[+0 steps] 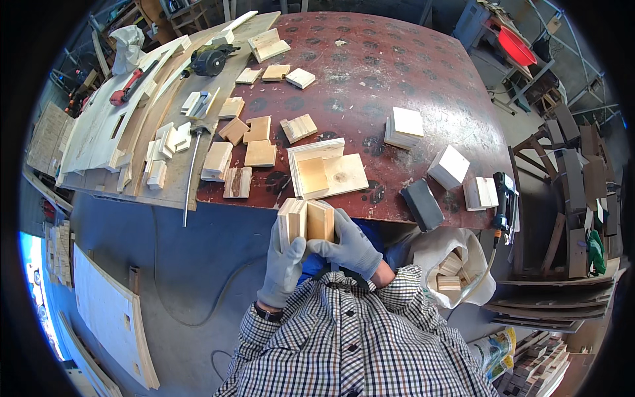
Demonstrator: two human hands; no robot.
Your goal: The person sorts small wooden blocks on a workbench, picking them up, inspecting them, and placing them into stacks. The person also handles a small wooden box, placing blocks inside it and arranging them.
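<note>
Both hands wear grey work gloves and hold small wooden blocks in front of my chest, just off the table's near edge. My left hand is closed around a pale, layered wood block. In my right hand is a yellower wood block, its fingers wrapped round the side. The two blocks stand upright side by side; I cannot tell whether they are joined. Just beyond them on the table lies a corner-shaped wooden piece with a yellow block lying in it.
The dark red table carries several scattered wood blocks, a dark grey block and a black air tool at the right. A hammer overhangs the left edge. A white sack with wood pieces hangs at the near right.
</note>
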